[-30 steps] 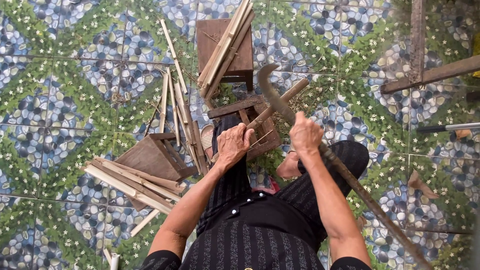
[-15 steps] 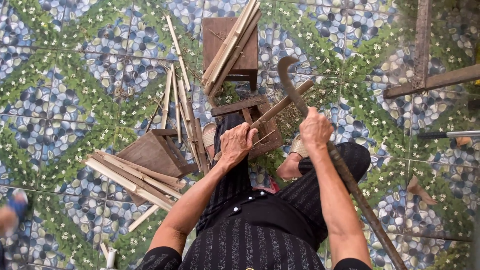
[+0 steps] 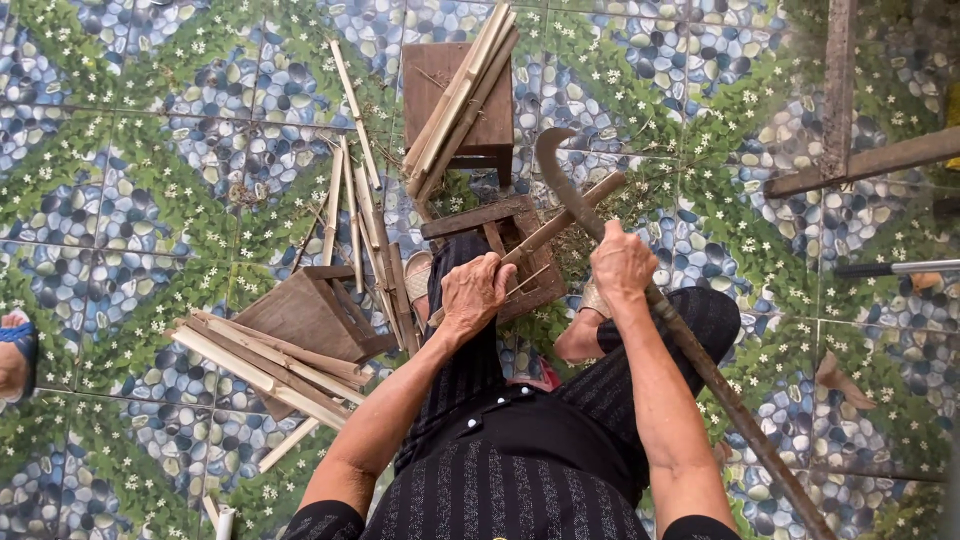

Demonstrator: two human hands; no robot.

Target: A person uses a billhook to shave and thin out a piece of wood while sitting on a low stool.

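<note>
Taking the small wooden block (image 3: 505, 250) in front of the seated person's knees as the landmark: far to its left, at the picture's edge, another person's foot in a blue sandal (image 3: 14, 345) rests on the patterned tile floor (image 3: 130, 150). Nearer, to the block's lower left, a bundle of split sticks (image 3: 265, 365) lies across a tilted wooden board (image 3: 305, 315), and more loose sticks (image 3: 360, 215) lie scattered just left of the block. The left hand (image 3: 473, 295) is closed around a long stick (image 3: 545, 232), which slants across the top of the block toward the upper right. Behind the block stands a brown stool (image 3: 455, 95) with a bundle of sticks (image 3: 462, 95) leaning over it. Right of the block, the right hand (image 3: 622, 265) is clenched around the long handle of a hooked blade (image 3: 560, 170), whose curved tip crosses the stick's far end above the block.
</note>
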